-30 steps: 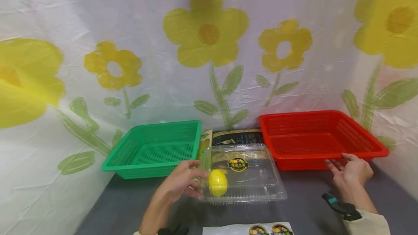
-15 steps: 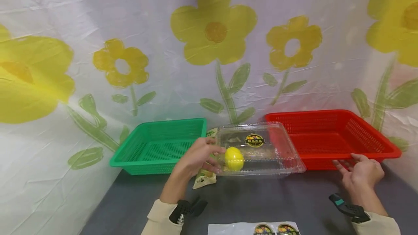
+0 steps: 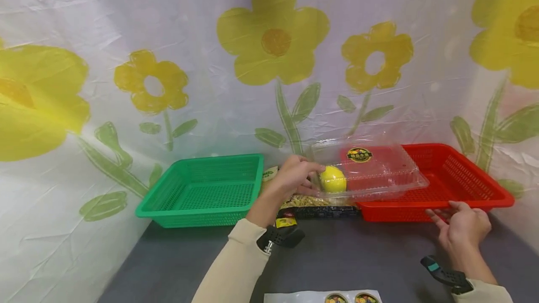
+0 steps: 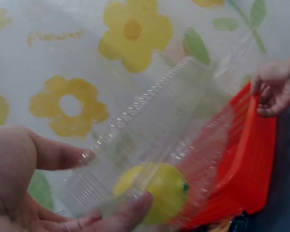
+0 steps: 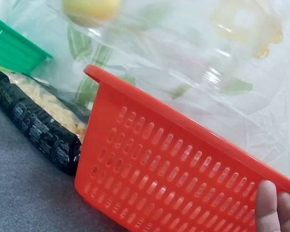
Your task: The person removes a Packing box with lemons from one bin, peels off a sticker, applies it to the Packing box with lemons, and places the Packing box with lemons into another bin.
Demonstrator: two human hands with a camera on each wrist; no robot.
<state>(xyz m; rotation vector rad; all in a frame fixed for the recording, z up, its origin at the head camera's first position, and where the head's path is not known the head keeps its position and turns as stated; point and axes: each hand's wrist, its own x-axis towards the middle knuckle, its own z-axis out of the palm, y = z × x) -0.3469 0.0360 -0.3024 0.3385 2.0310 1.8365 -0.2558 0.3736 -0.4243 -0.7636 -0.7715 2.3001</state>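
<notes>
My left hand [image 3: 294,174] grips the left edge of a clear plastic fruit container [image 3: 379,174], with a round printed label on its lid. Inside, at the left end, lies a yellow lemon [image 3: 333,179]; its green tip shows in the left wrist view [image 4: 185,186]. The container is held in the air, partly over the red basket [image 3: 404,212], and looks tilted. At the basket's front rim, my right hand [image 3: 465,226] holds on, its fingers curled at the edge in the left wrist view.
A green basket [image 3: 198,220] stands at the left. Between the baskets lie food packets, among them a black pasta bag [image 5: 38,125]. A sheet of round stickers [image 3: 294,297] lies at the front edge of the grey table. A flower-printed cloth hangs behind.
My left hand has lifted the container with the lemon off the middle and carried it right, to the red basket. The packets beneath now show. My right hand stays at the rim.
</notes>
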